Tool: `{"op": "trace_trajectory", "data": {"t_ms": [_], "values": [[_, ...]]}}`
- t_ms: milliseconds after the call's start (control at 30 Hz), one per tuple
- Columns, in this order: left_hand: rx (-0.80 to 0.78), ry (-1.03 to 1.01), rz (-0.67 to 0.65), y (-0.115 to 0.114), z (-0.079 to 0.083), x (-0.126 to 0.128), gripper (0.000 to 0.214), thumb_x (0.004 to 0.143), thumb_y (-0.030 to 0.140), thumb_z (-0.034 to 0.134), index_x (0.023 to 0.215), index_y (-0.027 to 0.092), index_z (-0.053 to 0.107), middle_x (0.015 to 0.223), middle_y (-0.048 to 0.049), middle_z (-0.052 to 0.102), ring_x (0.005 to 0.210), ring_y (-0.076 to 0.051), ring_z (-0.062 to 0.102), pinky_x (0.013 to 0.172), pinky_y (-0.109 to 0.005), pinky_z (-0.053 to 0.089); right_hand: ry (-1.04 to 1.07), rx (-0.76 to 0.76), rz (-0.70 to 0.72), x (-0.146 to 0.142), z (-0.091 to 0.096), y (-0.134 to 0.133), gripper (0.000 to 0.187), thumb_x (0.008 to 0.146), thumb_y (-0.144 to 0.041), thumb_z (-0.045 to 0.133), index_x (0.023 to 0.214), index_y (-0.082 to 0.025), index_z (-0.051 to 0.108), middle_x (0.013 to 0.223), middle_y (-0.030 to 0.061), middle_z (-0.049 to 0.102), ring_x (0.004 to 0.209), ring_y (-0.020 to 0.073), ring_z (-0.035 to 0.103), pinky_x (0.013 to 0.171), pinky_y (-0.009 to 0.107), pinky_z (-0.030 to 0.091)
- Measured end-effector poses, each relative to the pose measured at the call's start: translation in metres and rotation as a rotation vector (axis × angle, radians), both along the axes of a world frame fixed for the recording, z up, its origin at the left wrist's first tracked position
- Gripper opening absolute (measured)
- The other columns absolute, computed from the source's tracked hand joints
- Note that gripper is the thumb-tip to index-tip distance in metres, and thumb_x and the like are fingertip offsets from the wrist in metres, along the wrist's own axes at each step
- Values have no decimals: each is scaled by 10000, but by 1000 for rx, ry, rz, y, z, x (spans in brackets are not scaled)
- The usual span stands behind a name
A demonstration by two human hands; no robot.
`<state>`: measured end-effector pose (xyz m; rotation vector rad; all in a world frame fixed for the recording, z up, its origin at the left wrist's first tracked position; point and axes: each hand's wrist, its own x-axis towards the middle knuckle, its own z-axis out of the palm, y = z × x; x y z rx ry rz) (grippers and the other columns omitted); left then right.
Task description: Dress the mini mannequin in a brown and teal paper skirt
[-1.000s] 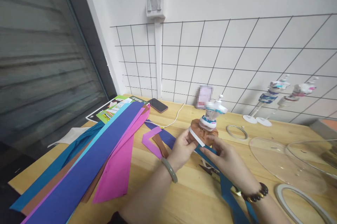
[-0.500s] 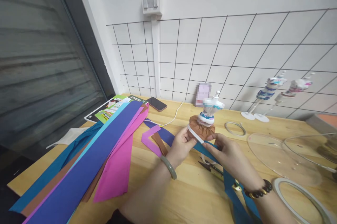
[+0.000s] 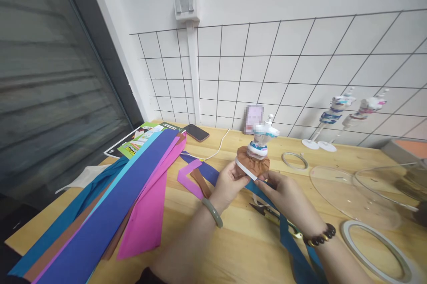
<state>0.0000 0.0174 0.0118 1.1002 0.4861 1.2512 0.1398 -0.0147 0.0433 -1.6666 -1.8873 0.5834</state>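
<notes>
Left hand [image 3: 230, 181], right hand [image 3: 287, 195] pinch blue strip [image 3: 287, 240] against doll [image 3: 256, 157]; scissors [image 3: 267, 213] beneath; tape ring [image 3: 353, 235] nearby.

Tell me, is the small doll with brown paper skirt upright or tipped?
Upright: doll top above skirt, left hand at its hem.

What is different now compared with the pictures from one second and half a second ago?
Nothing has clearly moved; only the camera view has shifted a little. The left hand keeps its grip on the brown skirt of the small figure, and the right hand still pinches the blue strip beside it. The scissors, phone and coloured paper strips lie as before.
</notes>
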Motion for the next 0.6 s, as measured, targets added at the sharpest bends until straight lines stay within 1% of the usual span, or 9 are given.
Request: {"op": "trace_trajectory", "data": {"t_ms": [133,233,333,467,600], "values": [[-15,14,10,0,0,-1,344,641,161,663,972,152,570,1001,-87,626,961,-206,551,839,-316,400,25,-18,1,-2,5,-3,270,769,-409,441,685,-196,583,589,16,642,517,159,563,487,240,387],[-17,23,18,0,0,-2,351,648,159,655,987,153,567,997,-84,627,949,-200,555,827,-306,403,77,-49,20,-4,7,-3,285,770,-415,447,727,-184,609,601,16,644,510,151,554,485,236,396],[-17,22,10,0,0,-3,353,655,158,647,998,155,564,1011,-88,622,951,-200,554,832,-310,402,149,-90,44,-4,4,-4,295,777,-416,441,785,-176,612,618,19,642,515,149,550,483,238,406],[-3,48,2,2,-3,-4,345,670,169,635,1007,152,559,978,-88,628,921,-199,564,821,-319,412,196,-102,65,-4,0,-3,290,778,-418,441,771,-177,601,584,10,620,496,141,536,466,234,403],[26,62,1,1,-2,-4,333,691,197,621,1014,150,556,966,-92,627,920,-204,562,824,-331,411,232,-92,76,-6,0,-2,272,775,-411,447,759,-181,592,613,18,631,525,146,562,490,236,422]]}}
